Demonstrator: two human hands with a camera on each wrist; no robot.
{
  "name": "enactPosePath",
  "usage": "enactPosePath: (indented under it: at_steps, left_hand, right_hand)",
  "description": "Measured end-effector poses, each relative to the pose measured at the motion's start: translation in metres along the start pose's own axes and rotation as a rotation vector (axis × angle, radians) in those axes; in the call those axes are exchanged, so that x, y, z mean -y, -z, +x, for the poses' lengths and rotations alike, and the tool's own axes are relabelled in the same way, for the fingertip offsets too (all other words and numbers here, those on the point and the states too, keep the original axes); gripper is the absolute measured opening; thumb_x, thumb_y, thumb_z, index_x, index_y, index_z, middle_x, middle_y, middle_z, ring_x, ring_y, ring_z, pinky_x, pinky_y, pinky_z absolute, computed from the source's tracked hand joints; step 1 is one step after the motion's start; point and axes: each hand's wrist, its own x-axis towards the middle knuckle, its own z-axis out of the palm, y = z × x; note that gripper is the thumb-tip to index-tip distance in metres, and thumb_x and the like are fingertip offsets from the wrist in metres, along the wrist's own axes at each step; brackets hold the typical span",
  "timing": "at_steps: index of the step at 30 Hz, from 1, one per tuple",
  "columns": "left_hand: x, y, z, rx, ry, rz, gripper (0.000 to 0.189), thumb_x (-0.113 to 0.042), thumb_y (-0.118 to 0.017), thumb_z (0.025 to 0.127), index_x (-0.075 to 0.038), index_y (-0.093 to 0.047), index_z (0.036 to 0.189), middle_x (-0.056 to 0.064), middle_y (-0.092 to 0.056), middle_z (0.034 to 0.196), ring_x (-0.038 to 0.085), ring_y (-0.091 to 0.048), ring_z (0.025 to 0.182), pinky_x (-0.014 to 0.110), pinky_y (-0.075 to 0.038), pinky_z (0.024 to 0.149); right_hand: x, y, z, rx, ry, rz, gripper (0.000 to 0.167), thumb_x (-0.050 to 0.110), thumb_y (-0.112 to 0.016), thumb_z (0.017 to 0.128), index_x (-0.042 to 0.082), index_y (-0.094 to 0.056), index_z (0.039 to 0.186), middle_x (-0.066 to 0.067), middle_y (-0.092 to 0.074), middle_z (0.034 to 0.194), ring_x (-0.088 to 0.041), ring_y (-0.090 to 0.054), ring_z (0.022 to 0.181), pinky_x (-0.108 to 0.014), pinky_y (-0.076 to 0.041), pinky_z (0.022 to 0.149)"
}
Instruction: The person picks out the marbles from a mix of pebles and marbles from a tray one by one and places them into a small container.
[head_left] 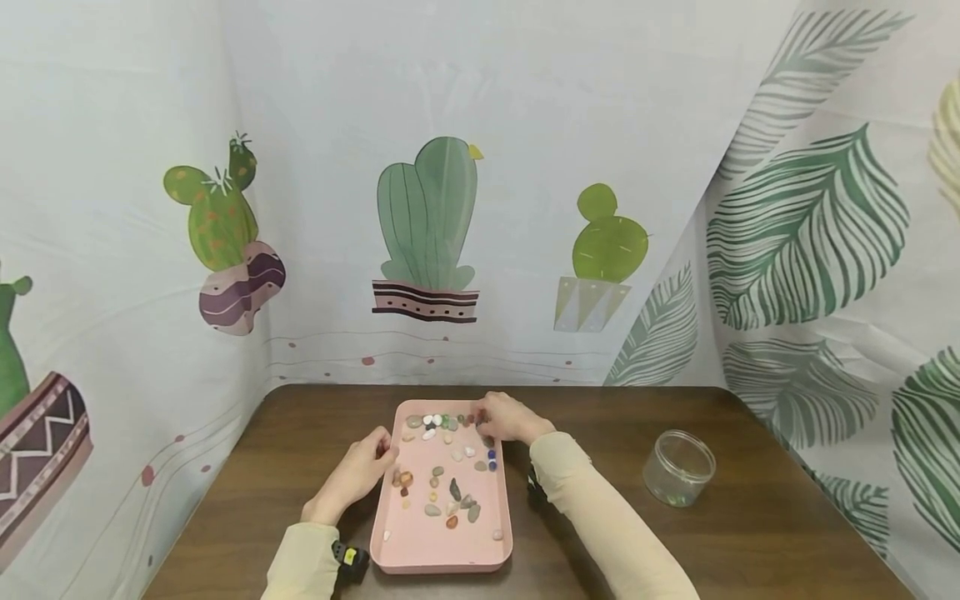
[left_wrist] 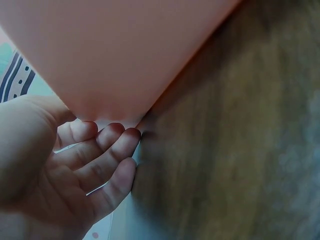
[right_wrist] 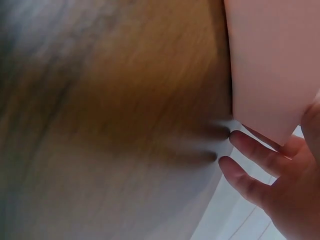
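While the right hand (head_left: 508,418) is arching over the far right corner of the pink tray (head_left: 414,546), its thumb and index tips are hiding from clear view, so whether they are pinching a stone I cannot tell; in the right wrist view two fingers (right_wrist: 257,152) are extending loosely past the tray's end, holding nothing. Just beside those hidden tips, dark red stones (head_left: 470,420) are lying along the far rim, and the row is running leftward from the grip through green pieces to white stones (head_left: 432,420). Toward the person, blue beads (head_left: 492,461) are sitting by the right wall, also nearer the right hand. Across the tray's width, the left hand (head_left: 363,467) is curving its fingers against the left side, though whether it is gripping the rim I cannot tell; orange-brown stones (head_left: 406,479) are lying nearest it. The tray's long axis is pointing away from the person, between both hands, and well apart to the right a clear tub (head_left: 678,468) is standing on the table (head_left: 592,500), on the right hand's side.
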Motion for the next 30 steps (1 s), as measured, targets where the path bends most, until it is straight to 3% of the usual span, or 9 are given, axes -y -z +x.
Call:
enactPosePath:
  at_steps: [11,17,25,30]
  left_hand:
    - [0.000,0.002,0.000,0.003,-0.018,0.009,0.014,-0.014,-0.061,0.095,-0.013,-0.050,0.087,-0.002,-0.044,0.066,0.013,-0.044,0.061,0.027,-0.034,0.054]
    - [0.001,0.002,0.000,0.001,-0.011,0.016,0.014,-0.015,-0.061,0.096,-0.014,-0.049,0.087,-0.003,-0.044,0.066,0.013,-0.045,0.061,0.027,-0.035,0.055]
    - [0.003,0.000,-0.002,-0.005,0.004,0.010,0.015,-0.015,-0.062,0.096,-0.013,-0.050,0.087,-0.002,-0.045,0.066,0.013,-0.045,0.061,0.027,-0.035,0.055]
    - [0.002,0.002,-0.002,-0.012,-0.027,0.010,0.015,-0.014,-0.061,0.096,-0.013,-0.050,0.087,-0.002,-0.044,0.066,0.013,-0.045,0.061,0.027,-0.034,0.054]
  right_hand:
    - [0.006,0.018,-0.010,-0.027,-0.044,0.031,0.019,0.017,-0.072,0.082,0.015,-0.070,0.101,0.001,-0.056,0.106,-0.017,-0.051,0.092,-0.035,-0.047,0.077]
    - [0.008,0.032,-0.021,-0.056,0.036,-0.047,0.012,0.018,-0.070,0.089,0.012,-0.070,0.100,-0.004,-0.059,0.108,-0.017,-0.053,0.090,-0.035,-0.048,0.075]
    - [0.007,0.048,-0.048,-0.113,0.108,-0.110,0.015,0.018,-0.070,0.090,0.010,-0.069,0.104,-0.003,-0.059,0.108,-0.021,-0.058,0.099,-0.038,-0.049,0.082]
    - [0.003,0.063,-0.075,-0.184,0.111,-0.138,0.015,0.018,-0.071,0.090,0.012,-0.068,0.102,-0.002,-0.059,0.110,-0.022,-0.058,0.104,-0.040,-0.048,0.085]
